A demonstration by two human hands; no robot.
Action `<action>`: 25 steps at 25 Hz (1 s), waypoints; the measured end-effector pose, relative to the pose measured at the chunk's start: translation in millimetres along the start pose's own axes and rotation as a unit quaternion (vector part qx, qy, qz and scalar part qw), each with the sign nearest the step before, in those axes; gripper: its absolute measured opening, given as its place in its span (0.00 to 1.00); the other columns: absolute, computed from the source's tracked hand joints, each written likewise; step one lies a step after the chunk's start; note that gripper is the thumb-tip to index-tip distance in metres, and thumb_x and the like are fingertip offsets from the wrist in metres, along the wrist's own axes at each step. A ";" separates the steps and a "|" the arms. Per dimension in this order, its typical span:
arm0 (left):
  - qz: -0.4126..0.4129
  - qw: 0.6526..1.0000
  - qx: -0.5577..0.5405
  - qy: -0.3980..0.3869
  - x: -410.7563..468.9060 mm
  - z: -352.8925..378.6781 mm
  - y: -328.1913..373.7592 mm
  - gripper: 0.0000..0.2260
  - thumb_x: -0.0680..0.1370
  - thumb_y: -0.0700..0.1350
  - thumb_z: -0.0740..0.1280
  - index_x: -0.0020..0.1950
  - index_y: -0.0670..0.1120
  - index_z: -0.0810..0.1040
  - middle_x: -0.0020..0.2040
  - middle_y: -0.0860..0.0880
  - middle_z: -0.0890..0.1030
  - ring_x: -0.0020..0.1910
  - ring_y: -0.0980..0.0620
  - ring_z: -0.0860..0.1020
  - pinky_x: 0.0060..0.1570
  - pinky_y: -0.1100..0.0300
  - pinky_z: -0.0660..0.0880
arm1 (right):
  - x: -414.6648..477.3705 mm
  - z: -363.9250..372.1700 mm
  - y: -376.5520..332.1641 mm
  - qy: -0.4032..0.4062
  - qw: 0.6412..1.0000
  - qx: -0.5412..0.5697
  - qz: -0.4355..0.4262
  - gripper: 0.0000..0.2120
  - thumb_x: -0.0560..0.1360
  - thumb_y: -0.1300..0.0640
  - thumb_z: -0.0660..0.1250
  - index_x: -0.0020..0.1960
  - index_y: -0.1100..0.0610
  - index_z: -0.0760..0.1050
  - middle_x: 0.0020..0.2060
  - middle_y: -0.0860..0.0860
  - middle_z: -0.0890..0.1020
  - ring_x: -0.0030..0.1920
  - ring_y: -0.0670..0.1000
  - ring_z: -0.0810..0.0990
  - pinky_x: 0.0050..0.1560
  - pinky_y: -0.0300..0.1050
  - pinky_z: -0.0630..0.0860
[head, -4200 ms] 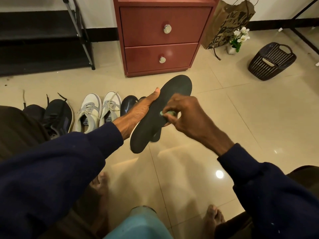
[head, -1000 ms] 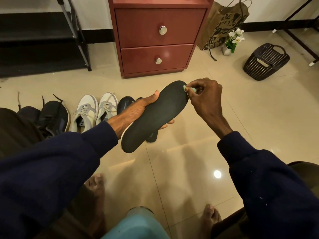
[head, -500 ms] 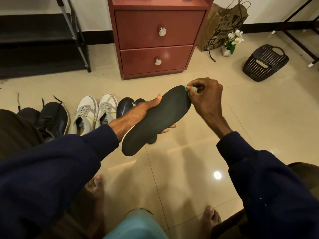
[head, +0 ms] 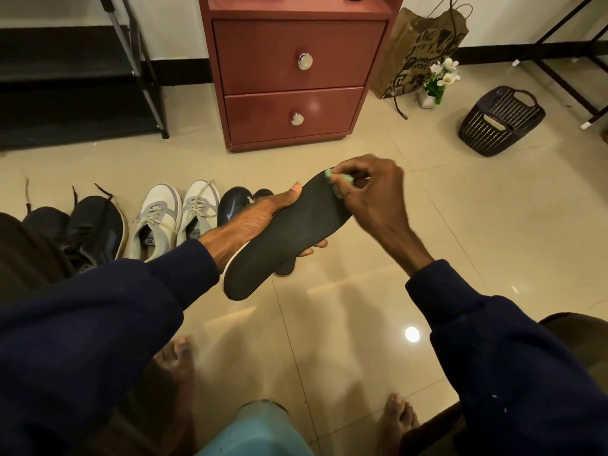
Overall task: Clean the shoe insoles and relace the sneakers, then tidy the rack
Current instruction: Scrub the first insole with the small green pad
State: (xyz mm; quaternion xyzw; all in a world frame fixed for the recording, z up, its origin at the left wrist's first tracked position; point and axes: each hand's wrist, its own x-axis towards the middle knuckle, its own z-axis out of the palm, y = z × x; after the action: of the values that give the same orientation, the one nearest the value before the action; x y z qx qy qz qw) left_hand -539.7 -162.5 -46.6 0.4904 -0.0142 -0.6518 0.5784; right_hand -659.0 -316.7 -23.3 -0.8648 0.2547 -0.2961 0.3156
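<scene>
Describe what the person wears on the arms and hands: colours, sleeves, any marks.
Both arms wear long, dark navy fabric sleeves: the left sleeve and the right sleeve end in plain cuffs at the wrists. A few tiny white specks dot the right sleeve. The left hand and right hand are bare: no gloves, rings or watch show.

- One head cam, wide-angle, worn by the person.
- Faces forward and down: floor (head: 493,241) fills frame, drawer unit (head: 263,57) at top edge.
- Left hand (head: 253,222), right hand (head: 371,192) close, mid-frame; feet (head: 176,360) at bottom.
</scene>
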 end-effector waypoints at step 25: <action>0.009 0.999 -0.031 -0.023 -6.9 1.9 2.1 0.26 0.82 0.60 0.62 0.69 0.41 0.78 0.65 0.35 0.80 0.58 0.34 0.81 0.50 0.43 0.81 | -8.5 -20.9 -10.2 -0.220 0.973 -0.072 -0.022 0.04 0.72 0.60 0.77 0.45 0.54 0.87 0.41 0.46 0.82 0.39 0.43 0.79 0.36 0.31 0.74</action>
State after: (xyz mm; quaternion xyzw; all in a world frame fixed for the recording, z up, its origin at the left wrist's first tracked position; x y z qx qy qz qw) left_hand -540.4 -158.9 -40.1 0.4571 -0.0120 -0.6577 0.5986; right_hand -676.4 -312.7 -6.1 -0.9346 0.1808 -0.0864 0.2940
